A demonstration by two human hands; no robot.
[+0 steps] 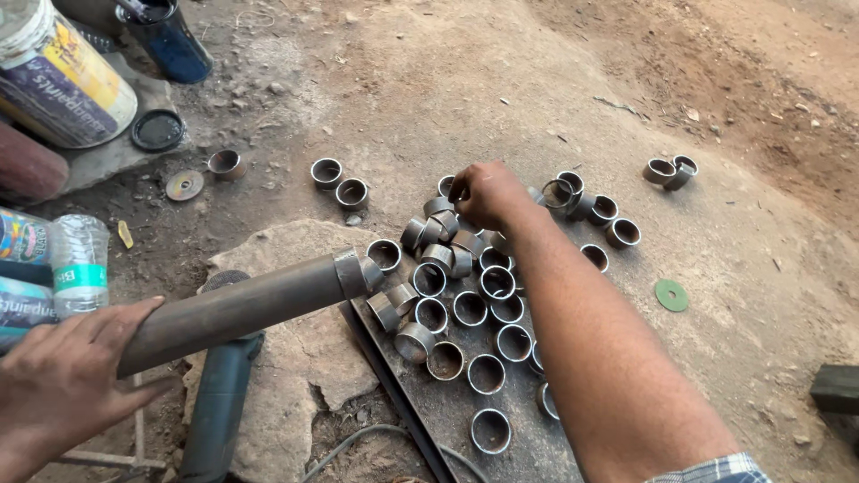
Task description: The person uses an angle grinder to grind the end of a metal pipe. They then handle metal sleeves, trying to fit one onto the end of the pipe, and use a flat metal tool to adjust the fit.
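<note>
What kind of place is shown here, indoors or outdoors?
Probably an outdoor metal workshop on bare dirt ground. Many cut metal rings lie on a flat plate, the left hand holds a steel pipe, and an angle grinder lies beside a stone.

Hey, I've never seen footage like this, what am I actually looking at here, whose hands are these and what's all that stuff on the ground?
This is one picture from a camera worn on a person's head, looking down at their own two bare hands. No machine is involved. The left hand grips the near end of a long dark metal pipe that points toward the middle. The right hand reaches out over a heap of short metal rings, fingers closed on or near one; which ring, I cannot tell. The rings lie on a dark flat plate and on the dirt ground. Nearby are an angle grinder, a flat stone, a paint can, plastic bottles and a small green disc.
</note>
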